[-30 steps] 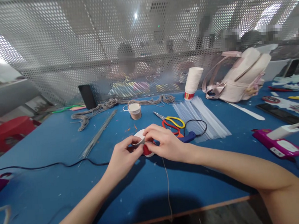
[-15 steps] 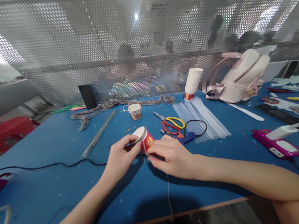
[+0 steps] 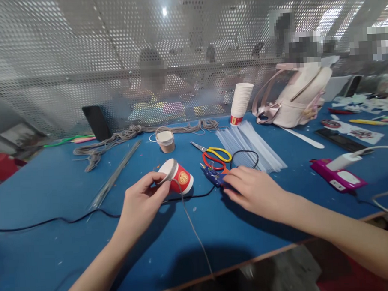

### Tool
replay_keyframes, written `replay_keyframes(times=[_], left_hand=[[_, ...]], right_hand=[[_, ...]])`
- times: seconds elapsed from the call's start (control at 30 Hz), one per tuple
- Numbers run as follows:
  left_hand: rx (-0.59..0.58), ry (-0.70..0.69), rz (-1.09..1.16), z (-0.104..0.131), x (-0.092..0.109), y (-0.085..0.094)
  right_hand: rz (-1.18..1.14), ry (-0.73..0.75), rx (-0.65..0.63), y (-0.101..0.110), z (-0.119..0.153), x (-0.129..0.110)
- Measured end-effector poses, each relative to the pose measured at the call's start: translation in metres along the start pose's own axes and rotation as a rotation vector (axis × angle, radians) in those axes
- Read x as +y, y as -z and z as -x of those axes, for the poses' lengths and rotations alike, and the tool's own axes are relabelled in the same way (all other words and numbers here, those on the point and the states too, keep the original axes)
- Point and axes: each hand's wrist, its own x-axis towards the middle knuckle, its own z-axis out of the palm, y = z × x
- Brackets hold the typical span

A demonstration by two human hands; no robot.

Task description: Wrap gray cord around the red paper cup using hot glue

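Note:
A red and white paper cup (image 3: 182, 180) is tilted on its side in my left hand (image 3: 145, 198). My left thumb and fingers pinch its rim, where grey cord (image 3: 195, 229) is wound around; the loose end trails down over the table's front edge. My right hand (image 3: 255, 192) is closed over the handle of a blue hot glue gun (image 3: 213, 177) with an orange trigger, its nozzle pointing left. Most of the handle is hidden under the fingers. Just beyond lie scissors (image 3: 218, 154) with one yellow and one red handle.
A cord-wrapped cup (image 3: 166, 141) stands behind. Farther back are grey cord bundles (image 3: 116, 139), a phone (image 3: 96, 123), stacked paper cups (image 3: 242, 102) and a pale backpack (image 3: 298, 98). Clear glue sticks (image 3: 250, 147), thin wires (image 3: 116, 174) and a purple power strip (image 3: 338, 175) lie around.
My right hand has let go of the cord at the cup and moved right onto the glue gun. The left hand still holds the cup. The view has shifted slightly right.

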Motion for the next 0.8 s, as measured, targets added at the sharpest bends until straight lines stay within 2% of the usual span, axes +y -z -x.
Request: replay_keyframes(times=[0.07, 0.13, 0.3, 0.43, 0.57, 0.8], left_hand=[[-0.003, 0.009, 0.012, 0.000, 0.000, 0.000], [-0.009, 0.019, 0.030, 0.000, 0.000, -0.001], [-0.025, 0.011, 0.055, 0.002, -0.002, -0.004], [-0.047, 0.027, 0.077, 0.001, -0.005, -0.004], [-0.068, 0.015, 0.104, 0.000, -0.008, -0.003], [-0.070, -0.006, 0.112, 0.001, -0.008, -0.004]], right_hand=[[0.053, -0.091, -0.113, -0.004, 0.005, 0.013], [0.047, -0.110, -0.180, -0.008, 0.006, 0.020], [-0.018, -0.016, -0.268, -0.023, -0.001, 0.035], [-0.056, -0.002, -0.164, -0.033, -0.007, 0.046], [-0.121, 0.035, -0.070, -0.031, -0.006, 0.049], [-0.159, 0.040, -0.201, -0.034, -0.011, 0.041]])
